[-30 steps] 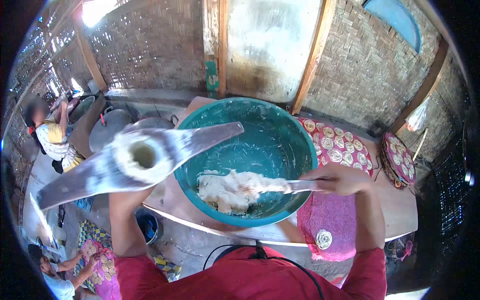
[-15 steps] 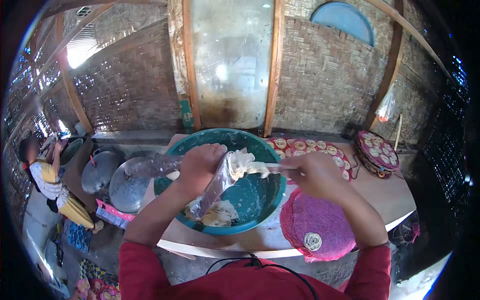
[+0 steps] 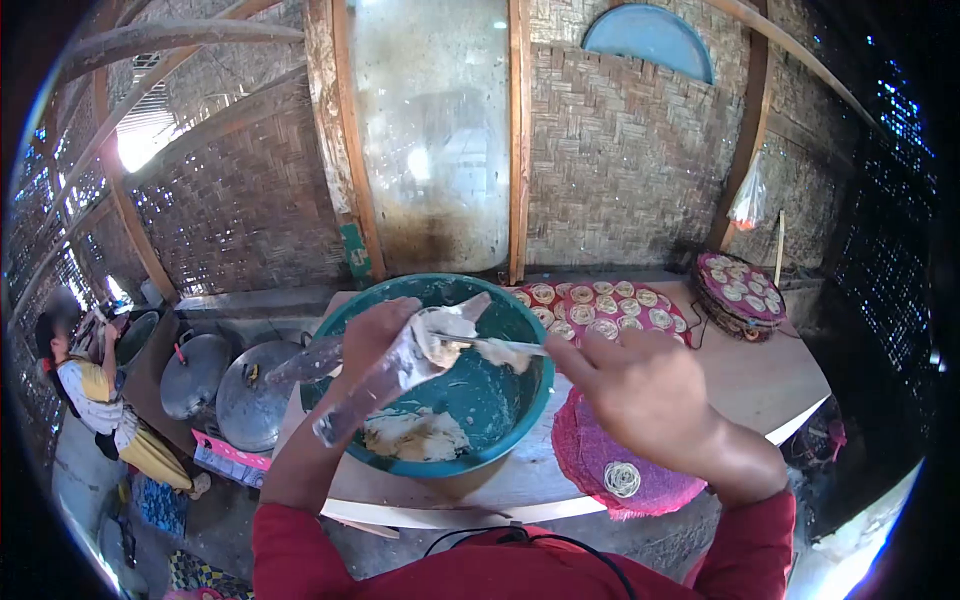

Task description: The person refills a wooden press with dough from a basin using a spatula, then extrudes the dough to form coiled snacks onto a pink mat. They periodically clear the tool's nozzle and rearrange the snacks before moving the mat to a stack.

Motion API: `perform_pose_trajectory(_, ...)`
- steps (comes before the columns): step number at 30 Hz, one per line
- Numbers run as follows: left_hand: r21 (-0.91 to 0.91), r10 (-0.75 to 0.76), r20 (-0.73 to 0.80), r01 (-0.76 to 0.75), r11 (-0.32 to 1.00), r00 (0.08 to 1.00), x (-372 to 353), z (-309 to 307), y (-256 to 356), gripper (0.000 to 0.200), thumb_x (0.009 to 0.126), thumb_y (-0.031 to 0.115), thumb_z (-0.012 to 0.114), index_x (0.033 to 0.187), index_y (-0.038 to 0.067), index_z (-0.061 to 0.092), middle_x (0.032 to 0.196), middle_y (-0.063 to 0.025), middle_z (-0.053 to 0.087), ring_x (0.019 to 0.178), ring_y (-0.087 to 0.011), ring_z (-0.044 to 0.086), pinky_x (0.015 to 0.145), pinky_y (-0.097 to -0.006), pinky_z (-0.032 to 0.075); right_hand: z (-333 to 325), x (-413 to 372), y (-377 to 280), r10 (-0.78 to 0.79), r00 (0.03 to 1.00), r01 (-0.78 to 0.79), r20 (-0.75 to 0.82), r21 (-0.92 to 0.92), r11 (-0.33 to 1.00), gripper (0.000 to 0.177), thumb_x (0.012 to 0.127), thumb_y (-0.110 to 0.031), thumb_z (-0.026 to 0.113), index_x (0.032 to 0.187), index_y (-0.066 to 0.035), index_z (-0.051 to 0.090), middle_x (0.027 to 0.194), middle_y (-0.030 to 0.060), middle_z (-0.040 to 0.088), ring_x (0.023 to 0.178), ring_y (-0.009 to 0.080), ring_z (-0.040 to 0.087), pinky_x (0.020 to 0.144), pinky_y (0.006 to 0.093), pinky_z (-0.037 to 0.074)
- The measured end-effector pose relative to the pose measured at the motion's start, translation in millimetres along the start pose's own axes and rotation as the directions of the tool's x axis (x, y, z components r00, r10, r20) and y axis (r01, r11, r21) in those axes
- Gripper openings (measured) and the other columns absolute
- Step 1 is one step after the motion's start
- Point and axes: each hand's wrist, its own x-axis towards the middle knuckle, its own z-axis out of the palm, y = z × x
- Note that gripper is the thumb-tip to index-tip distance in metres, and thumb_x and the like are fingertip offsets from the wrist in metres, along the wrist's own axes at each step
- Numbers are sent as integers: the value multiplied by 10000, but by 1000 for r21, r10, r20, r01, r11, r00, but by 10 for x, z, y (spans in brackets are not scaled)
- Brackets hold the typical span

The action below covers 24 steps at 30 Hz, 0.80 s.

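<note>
My left hand (image 3: 375, 332) is closed around a dough-smeared press (image 3: 385, 385) with long handles, tilted over the basin. Pale dough (image 3: 436, 350) fills its open top. In my right hand (image 3: 650, 385) is a thin metal utensil (image 3: 525, 349), its far end in the dough at the press's mouth and more dough clinging along it. Beneath both hands stands a large green basin (image 3: 540, 400) with a lump of dough (image 3: 415, 437) at its near side. To the right, a single noodle-like coil (image 3: 621, 479) lies on a stack of pink mesh rounds (image 3: 580, 450).
Behind the mesh stack, many pale coils cover a pink sheet (image 3: 585, 313). More coils top a stacked pile (image 3: 740, 290) at the table's (image 3: 770, 370) far right. Large lidded pots (image 3: 255, 400) stand left, near a seated person (image 3: 100, 390). A woven wall (image 3: 620, 160) closes the back.
The view has shifted slightly. My right hand has come nearer and lower, and the utensil's end has moved in the dough at the press's mouth. The press leans more to the left.
</note>
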Motion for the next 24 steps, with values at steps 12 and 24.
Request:
perform_pose_trajectory(12, -247, -38, -139, 3, 969, 990, 118, -98, -184, 184, 789, 188, 620, 841, 20, 564, 841, -129, 613, 766, -280, 619, 720, -389, 503, 4, -110, -35, 191, 981, -190, 33, -27, 981, 385, 719, -123, 553, 1099, -62, 566, 689, 32, 510, 556, 163, 540, 442, 283, 418)
perform_pose_trajectory(24, 524, 281, -4, -238, 818, 960, -65, 178, 338, 276, 620, 226, 742, 796, 90, 579, 730, -98, 574, 696, -286, 585, 608, -368, 466, 407, -30, -287, -47, 999, 47, -10, 21, 999, 397, 689, -104, 564, 1084, -106, 599, 690, 36, 509, 549, 157, 532, 428, 313, 399)
